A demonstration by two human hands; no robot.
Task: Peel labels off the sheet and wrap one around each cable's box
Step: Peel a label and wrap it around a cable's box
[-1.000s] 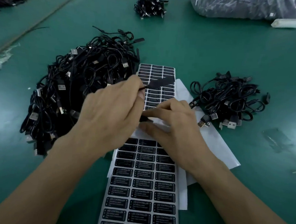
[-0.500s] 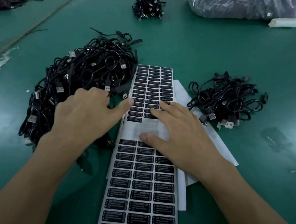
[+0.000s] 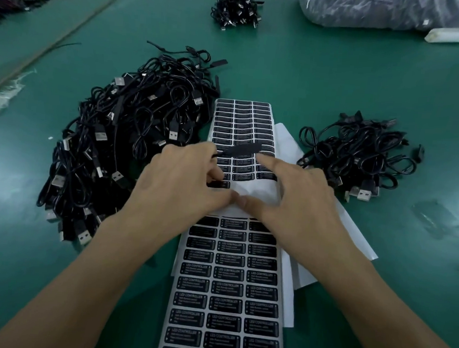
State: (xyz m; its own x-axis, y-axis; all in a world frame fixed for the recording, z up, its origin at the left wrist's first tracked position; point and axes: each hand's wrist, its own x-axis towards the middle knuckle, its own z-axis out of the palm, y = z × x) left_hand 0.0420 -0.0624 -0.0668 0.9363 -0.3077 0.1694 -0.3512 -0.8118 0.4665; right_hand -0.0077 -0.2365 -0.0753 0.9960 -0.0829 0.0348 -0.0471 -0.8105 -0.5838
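Fingertips (image 3: 214, 156) of the left hand (image 3: 178, 189) pinch one end of a black box on a cable (image 3: 241, 149), which sticks out to the right over the label sheet (image 3: 228, 296); we see that hand closed around the box's near end, thumb low and pointing toward the right hand (image 3: 297, 203). We see the right hand's fingers spread and loose, gripping nothing: its forefinger lies flat on the sheet's black labels just below the box, and its thumb rests on the bare white strip of the sheet, tip to tip with the left thumb.

We take the label sheet as our landmark. It runs as a long band from the near edge of the green table (image 3: 338, 72) away from us, with rows of three black labels printed "LED CONTROLLER". Across its middle, under both hands, the labels are gone and only white backing shows, with one lone label (image 3: 219, 184) left at the strip's left edge. Beyond the strip more rows of labels continue to the sheet's far end.

Left of the sheet, touching its far half, lies the big pile of black cables (image 3: 121, 144) with silver USB plugs. Right of the sheet, white backing sheets (image 3: 354, 237) poke out from under it, and on their far corner sits a smaller pile of cables (image 3: 359, 158). Far beyond the sheet lie a small bundle of cables (image 3: 236, 7) and a clear plastic bag (image 3: 383, 10).
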